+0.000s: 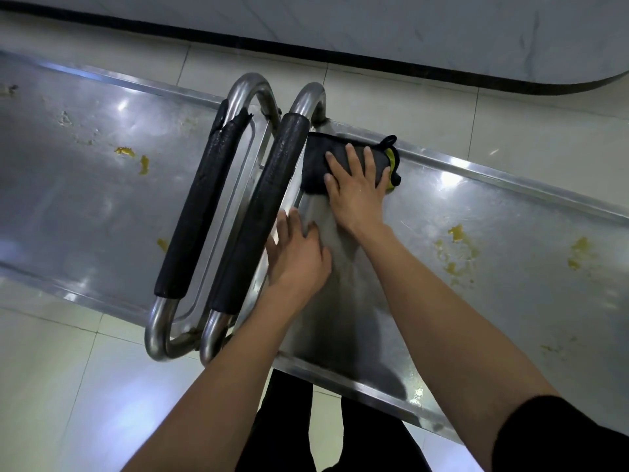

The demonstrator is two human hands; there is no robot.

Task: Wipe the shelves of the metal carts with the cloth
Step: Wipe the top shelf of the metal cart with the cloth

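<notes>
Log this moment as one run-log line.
right hand flat on cloth | left hand flat on shelf | yellow stains remain

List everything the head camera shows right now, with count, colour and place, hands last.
metal carts: two, silver, pushed together handle to handle; the top shelves show
cart handles: two, steel tubes with black foam sleeves, side by side at centre
cloth: one, dark grey with yellow edge, far corner of the right cart's shelf
yellow stains: several, yellow, on both shelves
floor: pale tiles, around the carts
counter edge: one, grey with dark trim, top of view
left hand: fingers straight, flat on the right cart's shelf beside its handle
right hand: fingers spread, pressing the cloth
</notes>
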